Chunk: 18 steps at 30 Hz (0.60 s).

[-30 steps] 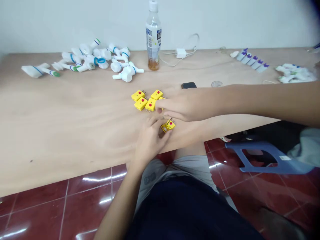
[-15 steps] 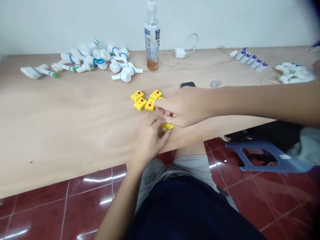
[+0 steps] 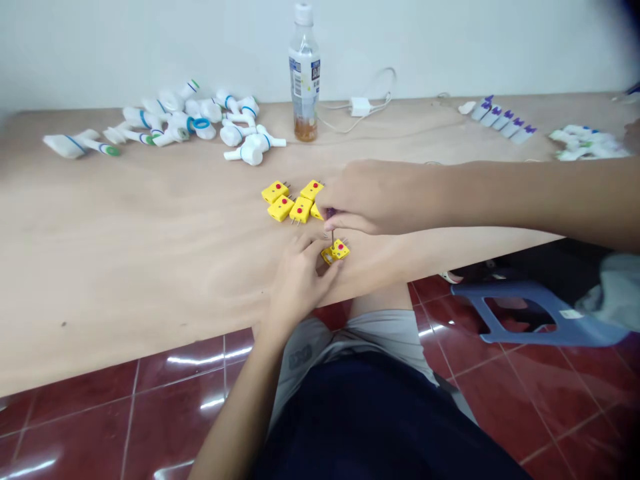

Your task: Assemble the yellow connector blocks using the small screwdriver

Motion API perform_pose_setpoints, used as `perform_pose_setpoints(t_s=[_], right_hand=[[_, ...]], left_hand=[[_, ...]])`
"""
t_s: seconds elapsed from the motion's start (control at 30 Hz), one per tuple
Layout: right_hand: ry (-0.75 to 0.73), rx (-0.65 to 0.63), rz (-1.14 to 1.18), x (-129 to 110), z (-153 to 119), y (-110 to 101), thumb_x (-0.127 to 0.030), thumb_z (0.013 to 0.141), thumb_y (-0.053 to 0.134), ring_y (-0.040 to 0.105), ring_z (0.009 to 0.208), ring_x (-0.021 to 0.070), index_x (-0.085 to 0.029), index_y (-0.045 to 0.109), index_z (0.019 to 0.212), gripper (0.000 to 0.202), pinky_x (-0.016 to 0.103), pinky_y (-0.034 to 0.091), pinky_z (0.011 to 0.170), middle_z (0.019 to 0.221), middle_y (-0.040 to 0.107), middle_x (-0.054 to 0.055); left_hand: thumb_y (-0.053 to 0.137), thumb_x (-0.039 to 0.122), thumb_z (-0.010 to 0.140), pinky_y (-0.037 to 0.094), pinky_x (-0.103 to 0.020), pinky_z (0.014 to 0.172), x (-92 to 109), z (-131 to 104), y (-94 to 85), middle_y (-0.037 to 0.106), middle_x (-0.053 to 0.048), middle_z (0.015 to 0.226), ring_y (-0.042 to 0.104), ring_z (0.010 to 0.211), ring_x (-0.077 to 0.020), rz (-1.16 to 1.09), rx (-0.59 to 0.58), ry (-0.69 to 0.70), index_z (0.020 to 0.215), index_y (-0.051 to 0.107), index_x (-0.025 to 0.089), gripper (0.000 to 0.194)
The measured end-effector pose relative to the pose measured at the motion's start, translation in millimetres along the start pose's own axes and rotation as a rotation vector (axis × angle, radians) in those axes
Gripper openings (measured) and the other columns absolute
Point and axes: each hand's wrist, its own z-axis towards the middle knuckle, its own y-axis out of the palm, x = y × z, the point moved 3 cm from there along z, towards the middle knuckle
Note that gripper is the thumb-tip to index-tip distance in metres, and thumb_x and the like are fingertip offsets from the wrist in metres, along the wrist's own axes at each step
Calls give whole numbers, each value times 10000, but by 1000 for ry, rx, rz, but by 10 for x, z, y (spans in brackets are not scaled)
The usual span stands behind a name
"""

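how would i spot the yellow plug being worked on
On the wooden table, start at the upright bottle near the back and look nearer, past the cluster of yellow plugs. The yellow plug lies apart from them, at the left hand. Unlike its neighbours, it has a thin metal shaft from the right hand reaching it.

Pale wooden table [image 3: 125,267] against a plain whitish wall [image 3: 450,47].
Below the table: glossy dark-red floor tiles [image 3: 175,407], a blue plastic stool [image 3: 580,333].

Bright light streaks the glossy red floor [image 3: 175,407] with glare.
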Motion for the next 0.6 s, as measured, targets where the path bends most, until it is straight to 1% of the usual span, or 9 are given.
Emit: perform_pose_setpoints(t_s=[0.07,0.13,0.2,0.27,0.33,0.47,0.53,0.6], right_hand=[[-39,13,-43,-30,-7,6,-187,1152,613,577,774,162,-144,702,955,220,340,372,720,932,731,52],[-65,17,-134,-59,-14,25,-167,1158,611,588,790,168,-136,703,935,244,340,379,717,941,729,63],[-65,21,-222,-92,-21,51,-138,1132,651,596,794,175,-134,704,893,245,341,383,707,933,728,70],[-65,42,-261,-126,-36,79,-119,1098,694,605,787,179,-141,696,839,261,340,390,699,913,732,71],[-69,100,-251,-147,-60,103,-112,1075,712,615,767,183,-157,677,788,293,342,400,691,865,730,66],[-55,286,-147,-150,-122,143,-87,1036,713,616,734,183,-184,659,747,310,344,398,665,791,722,58],[-29,329,-85,-149,-133,168,-82,1015,723,605,714,175,-186,653,741,301,341,387,648,797,729,58],[21,336,-23,-131,-118,188,-66,1000,719,599,702,168,-181,649,755,280,337,380,639,834,747,61]], left_hand=[[812,276,1040,623,-541,1164,-1,-3,0,798,-110,1368,751,1314,-352,7,0,0,1291,767,244,258],[810,281,1043,624,-540,1154,0,-5,-1,800,-112,1358,752,1302,-350,13,4,-4,1287,772,242,250],[795,277,1053,628,-530,1138,6,-4,3,804,-108,1327,757,1274,-339,6,1,0,1264,775,239,215],[782,285,1062,639,-502,1103,9,2,6,810,-99,1283,767,1223,-322,-7,-2,-6,1237,776,240,181],[774,292,1067,650,-475,1069,11,10,10,809,-93,1258,774,1184,-307,-20,-6,-11,1204,779,240,147],[795,296,1054,657,-468,1059,17,15,6,810,-91,1246,782,1155,-304,0,19,2,1165,791,237,126],[807,304,1050,657,-477,1068,17,10,3,816,-91,1227,788,1145,-305,18,35,-3,1166,795,235,136],[802,304,1055,659,-481,1068,17,4,6,818,-96,1232,790,1150,-308,18,35,-2,1175,797,231,141]])
